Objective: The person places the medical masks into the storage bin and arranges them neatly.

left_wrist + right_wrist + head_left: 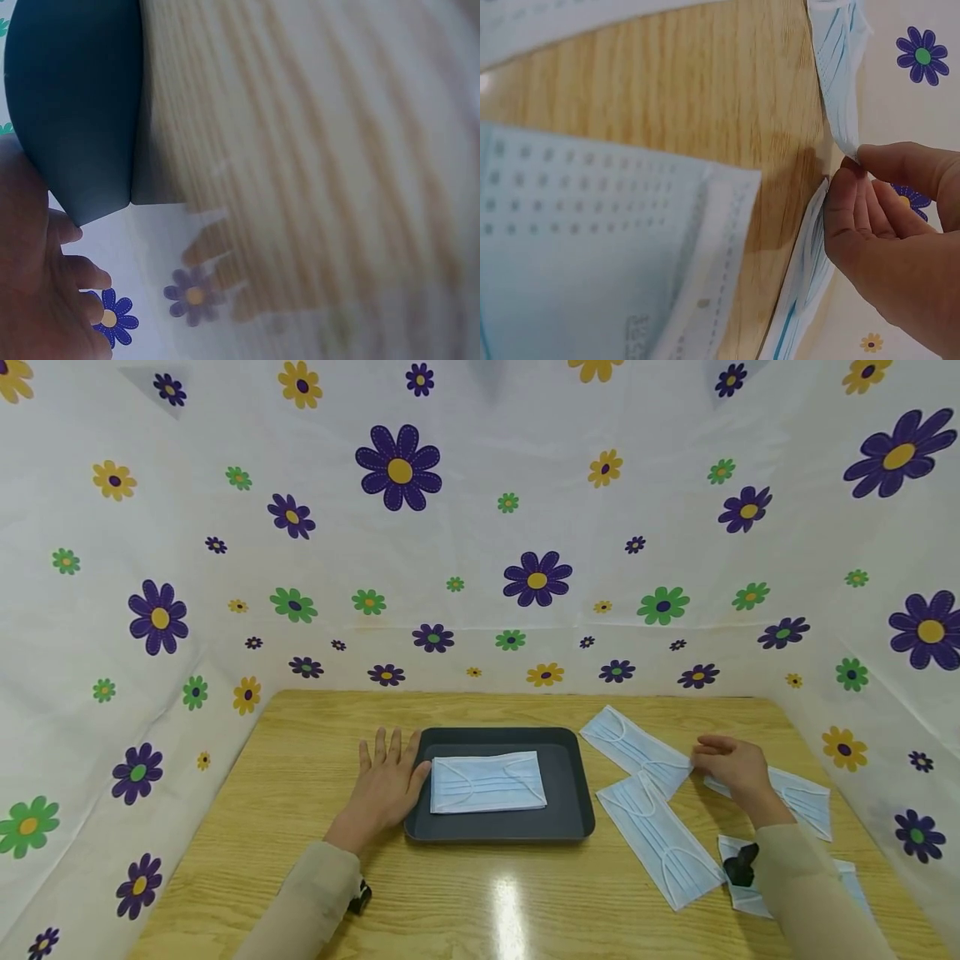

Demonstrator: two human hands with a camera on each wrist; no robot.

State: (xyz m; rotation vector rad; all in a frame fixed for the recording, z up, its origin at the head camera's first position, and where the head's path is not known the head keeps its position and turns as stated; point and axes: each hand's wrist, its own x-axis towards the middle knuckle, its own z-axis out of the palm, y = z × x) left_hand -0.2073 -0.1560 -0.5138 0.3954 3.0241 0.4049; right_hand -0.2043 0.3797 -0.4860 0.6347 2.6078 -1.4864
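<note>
- Face mask, pale blue with white ear loops, lying on the wooden table to the right of the tray; its right-hand corner is pinched between the thumb and fingertips of the right hand.
- Second mask, slanting nearer the person, meets the held one (which of the two lies on top I cannot tell).
- Third mask lies just beyond the right hand, partly hidden by it; more blue-and-white pieces show beside the right sleeve.
- Dark tray sits left of these, with a flat stack of masks inside.
- Left hand, fingers straight and slightly spread, rests at the tray's left edge.
- White cloth printed with flowers (purple, yellow, green) stands behind and at both sides.
</note>
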